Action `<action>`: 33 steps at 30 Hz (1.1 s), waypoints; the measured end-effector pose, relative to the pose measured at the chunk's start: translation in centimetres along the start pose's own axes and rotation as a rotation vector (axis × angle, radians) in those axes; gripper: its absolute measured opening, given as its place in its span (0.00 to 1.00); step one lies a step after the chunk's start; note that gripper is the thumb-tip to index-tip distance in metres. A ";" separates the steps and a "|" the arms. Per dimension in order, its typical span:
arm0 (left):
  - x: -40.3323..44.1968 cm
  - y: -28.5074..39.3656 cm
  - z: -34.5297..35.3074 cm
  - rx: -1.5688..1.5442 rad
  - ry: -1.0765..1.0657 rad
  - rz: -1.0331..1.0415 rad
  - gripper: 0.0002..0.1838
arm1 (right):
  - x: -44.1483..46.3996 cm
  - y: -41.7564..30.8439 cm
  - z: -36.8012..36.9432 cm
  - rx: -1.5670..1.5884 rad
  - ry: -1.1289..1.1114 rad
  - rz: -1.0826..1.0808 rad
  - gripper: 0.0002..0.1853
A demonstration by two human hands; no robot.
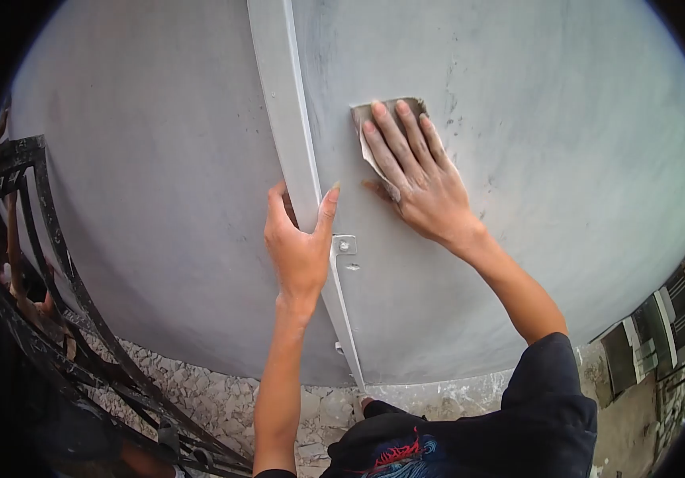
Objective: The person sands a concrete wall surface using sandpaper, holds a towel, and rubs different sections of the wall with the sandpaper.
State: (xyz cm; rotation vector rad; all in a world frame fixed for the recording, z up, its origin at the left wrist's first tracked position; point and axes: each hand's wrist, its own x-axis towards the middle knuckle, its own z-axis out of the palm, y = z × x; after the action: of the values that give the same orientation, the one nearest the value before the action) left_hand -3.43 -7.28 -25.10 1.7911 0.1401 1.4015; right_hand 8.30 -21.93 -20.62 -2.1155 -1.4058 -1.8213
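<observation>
A large grey panel [199,183] fills most of the view, with a lighter vertical strip [281,88] running down its middle. My left hand [299,239] is wrapped round that strip, thumb on the right side and fingers on the left. Flat against the panel to the right, my right hand [418,171] presses a piece of sandpaper [368,113], its fingers stretched over it. The sheet's left edge curls up and shows a pale side. Just below my left hand a small metal latch plate [345,245] sits beside the strip. Dark scuffs mark the panel right of the sandpaper.
A black metal railing [60,231] stands close on the left. Broken stones [215,398] cover the ground at the panel's foot. Dark and pale boards [653,334] lean at the lower right, beside a strip of bare ground [629,430].
</observation>
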 end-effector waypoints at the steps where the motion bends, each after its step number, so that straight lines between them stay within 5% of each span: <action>1: 0.1 0.1 -0.2 0.005 -0.001 -0.006 0.27 | -2.8 -1.5 0.9 0.031 -0.049 -0.017 0.41; 7: 0.3 0.4 -0.6 0.121 -0.038 0.023 0.19 | -3.2 1.8 -0.3 0.065 -0.136 -0.085 0.39; 11: 0.1 0.2 0.0 0.175 -0.001 0.052 0.19 | 6.6 9.7 -3.4 -0.052 0.283 0.101 0.34; 14: -0.2 -0.1 0.5 0.170 0.024 0.031 0.18 | 6.4 8.7 -2.8 -0.041 0.327 0.189 0.34; 17: 0.0 -0.3 1.1 0.164 0.074 0.043 0.19 | -0.6 3.6 -0.4 -0.010 0.060 0.151 0.38; 22: -0.5 0.0 1.5 0.230 0.103 0.046 0.21 | -17.9 -1.5 2.4 -0.111 -0.324 -0.249 0.38; 26: -0.8 -0.7 2.9 0.246 0.260 0.161 0.24 | -17.6 5.6 0.2 -0.291 -0.119 -0.280 0.39; 28: -1.0 -0.9 3.2 0.255 0.311 0.143 0.24 | -12.1 11.5 -2.7 -0.025 -0.156 -0.112 0.34; 33: -0.8 -1.7 3.7 0.319 0.389 0.184 0.29 | -3.1 19.4 -7.3 -0.500 0.254 0.181 0.32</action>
State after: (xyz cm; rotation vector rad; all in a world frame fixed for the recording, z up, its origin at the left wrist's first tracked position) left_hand 0.03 -8.57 -26.94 1.7952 0.4331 1.9408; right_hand 14.89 -39.27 -10.81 -2.0033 -0.7315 -2.4436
